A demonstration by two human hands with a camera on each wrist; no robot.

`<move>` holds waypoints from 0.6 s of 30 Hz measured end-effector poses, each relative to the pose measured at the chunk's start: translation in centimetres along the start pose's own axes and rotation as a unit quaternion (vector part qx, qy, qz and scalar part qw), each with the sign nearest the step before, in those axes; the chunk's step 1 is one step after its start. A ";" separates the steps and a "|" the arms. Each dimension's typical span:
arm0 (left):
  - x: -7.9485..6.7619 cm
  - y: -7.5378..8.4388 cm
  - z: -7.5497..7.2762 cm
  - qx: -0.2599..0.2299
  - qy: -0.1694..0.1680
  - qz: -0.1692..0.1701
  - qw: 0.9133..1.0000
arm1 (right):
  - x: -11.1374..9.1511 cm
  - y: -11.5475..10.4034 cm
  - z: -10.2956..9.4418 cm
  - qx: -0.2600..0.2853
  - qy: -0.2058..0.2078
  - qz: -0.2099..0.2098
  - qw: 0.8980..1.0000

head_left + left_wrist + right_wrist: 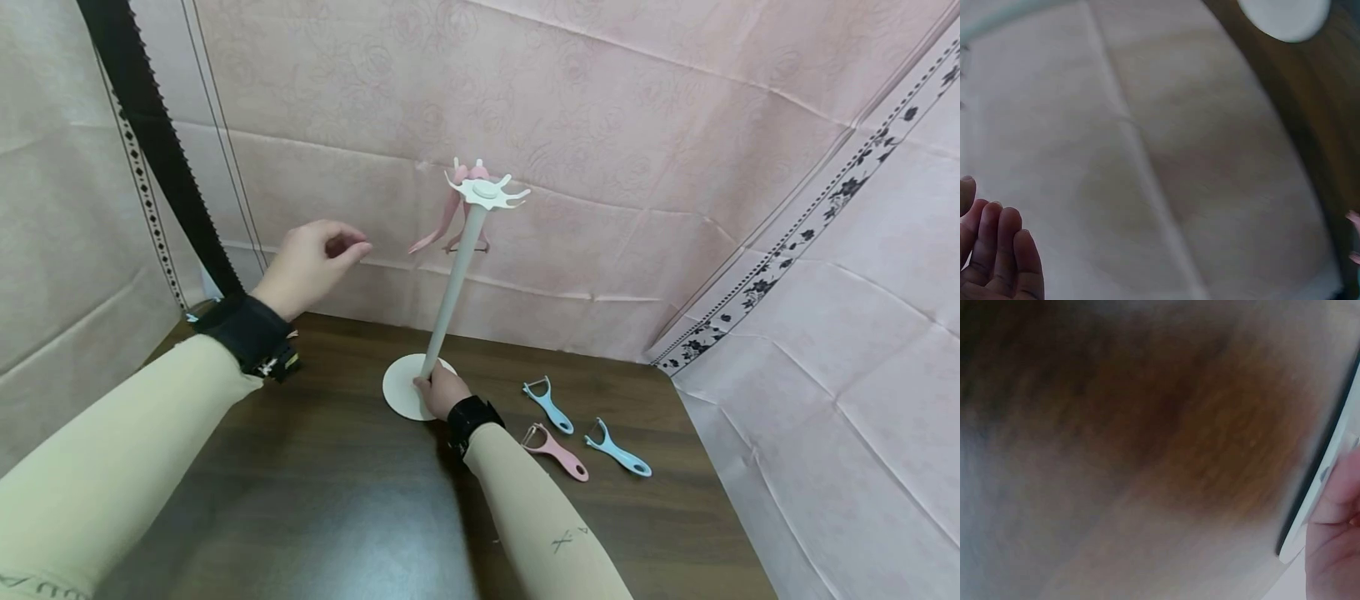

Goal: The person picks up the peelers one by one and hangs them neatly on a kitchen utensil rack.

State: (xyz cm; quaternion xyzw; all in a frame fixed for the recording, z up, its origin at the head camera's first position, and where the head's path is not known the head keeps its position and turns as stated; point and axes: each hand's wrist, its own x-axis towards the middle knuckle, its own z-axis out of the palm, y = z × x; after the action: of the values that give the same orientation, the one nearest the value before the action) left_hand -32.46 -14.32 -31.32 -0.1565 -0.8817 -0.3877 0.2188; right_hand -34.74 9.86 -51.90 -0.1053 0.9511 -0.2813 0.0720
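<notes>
A white utensil stand (457, 283) has a round base, a slim pole and a ring of hooks on top. Pink peelers (450, 217) hang from hooks on its far side. My right hand (444, 392) grips the foot of the pole, just above the base (401, 387); in the right wrist view, its fingers (1338, 481) lie along the base's rim (1322, 472). To the left of the stand, my left hand (311, 262) is raised in the air with fingers loosely bent, holding nothing. The left wrist view shows its fingertips (1007, 237) against the backdrop.
On the brown table (337, 500), right of the stand, lie two blue peelers (553, 408) and a pink peeler (558, 454). A pale pink patterned cloth (585, 150) hangs behind. A black strap (165, 142) rises above the left wrist.
</notes>
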 end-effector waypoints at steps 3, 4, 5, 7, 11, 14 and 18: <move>-1.1 -2.6 -0.3 0.021 -0.012 -0.029 0.999 | -0.1 0.0 -0.2 -0.002 0.001 -0.001 1.000; -1.6 -3.4 -0.3 0.027 -0.016 -0.038 0.999 | -0.2 0.0 -0.3 -0.002 0.001 -0.001 1.000; -2.0 -4.3 -0.3 0.034 -0.019 -0.045 0.998 | -0.2 -0.1 -0.3 -0.001 -0.001 0.000 1.000; -2.9 -6.2 -0.3 0.044 -0.028 -0.057 0.997 | -0.2 -0.1 -0.3 0.001 -0.002 0.000 1.000; -4.3 -9.6 -0.1 0.069 -0.036 -0.084 0.993 | -0.2 0.0 -0.2 -0.002 -0.004 -0.002 1.000; -5.2 -11.8 0.0 0.088 -0.045 -0.111 0.989 | -0.1 0.0 -0.1 -0.005 -0.002 -0.003 1.000; -6.2 -14.0 0.0 0.105 -0.075 -0.143 0.981 | -0.3 -0.2 -0.2 0.000 -0.001 0.000 1.000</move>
State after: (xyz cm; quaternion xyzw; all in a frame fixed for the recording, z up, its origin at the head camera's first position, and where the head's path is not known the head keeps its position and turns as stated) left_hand -33.41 -24.11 -43.11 -0.0336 -0.9447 -0.3074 0.1097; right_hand -34.49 9.84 -51.61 -0.1056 0.9511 -0.2810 0.0735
